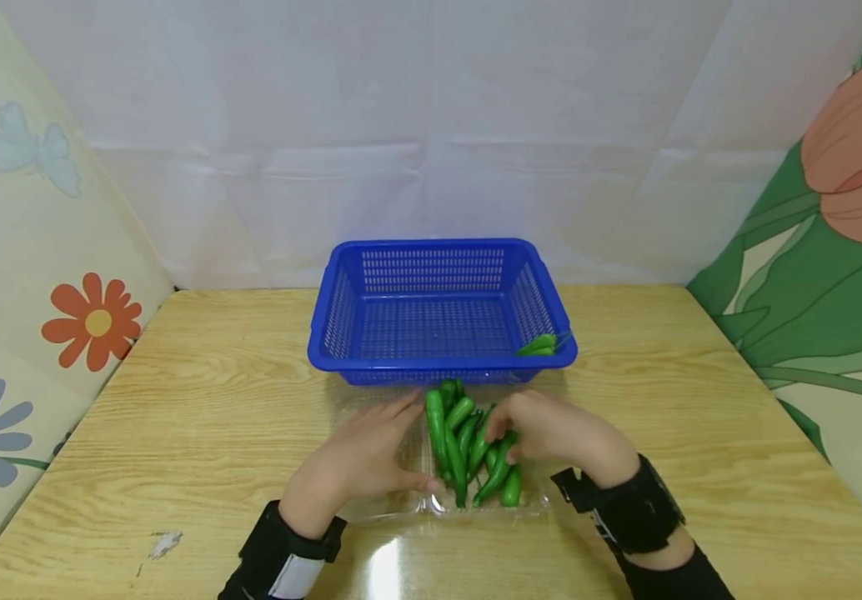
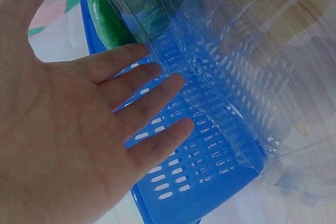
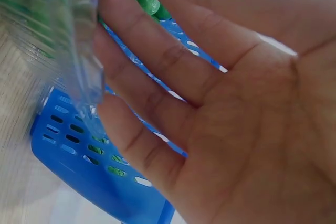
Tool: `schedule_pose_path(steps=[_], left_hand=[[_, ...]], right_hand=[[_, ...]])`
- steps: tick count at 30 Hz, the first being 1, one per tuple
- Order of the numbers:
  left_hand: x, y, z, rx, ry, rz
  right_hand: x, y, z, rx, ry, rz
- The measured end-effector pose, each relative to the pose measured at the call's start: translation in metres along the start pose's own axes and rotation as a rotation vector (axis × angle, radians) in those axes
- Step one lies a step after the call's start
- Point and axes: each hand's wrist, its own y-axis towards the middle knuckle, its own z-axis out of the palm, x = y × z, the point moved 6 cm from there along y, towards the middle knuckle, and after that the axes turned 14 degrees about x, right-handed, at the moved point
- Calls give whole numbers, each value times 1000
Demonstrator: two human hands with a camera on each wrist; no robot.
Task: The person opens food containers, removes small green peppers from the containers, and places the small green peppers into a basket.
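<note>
Several green chili peppers (image 1: 455, 442) lie heaped in the right half of a clear plastic clamshell box (image 1: 386, 505), which lies unfolded on the table. My right hand (image 1: 551, 429) is over the right side of the heap, thumb and forefinger bent around a pepper; its other fingers hang beside the box wall in the right wrist view. My left hand (image 1: 359, 454) lies over the box's left half with its fingers spread. In the left wrist view those fingers (image 2: 152, 98) are extended, fingertips close to the clear plastic. Two or so peppers (image 1: 539, 345) sit in the blue basket (image 1: 442, 364).
The blue basket stands directly behind the box, toward the white backdrop (image 1: 431, 150). Wood-grain table (image 1: 198, 433) spreads to both sides. Flower-printed panels (image 1: 89, 325) flank it left and right. Black straps (image 1: 637, 508) wrap both wrists.
</note>
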Motion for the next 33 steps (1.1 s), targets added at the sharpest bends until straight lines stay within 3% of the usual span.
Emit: schedule_pose_path(steps=[12,21,33], left_hand=[[-1,-1,0,-3,-9,16],[-2,-1,-1,-12,-5,25],[-1,0,-1,-10,-15,39]], right_hand=[[1,1,-2,-99,-97,12],[3,2,2,-97,-182,43],[0,6,9,-71,-174,36]])
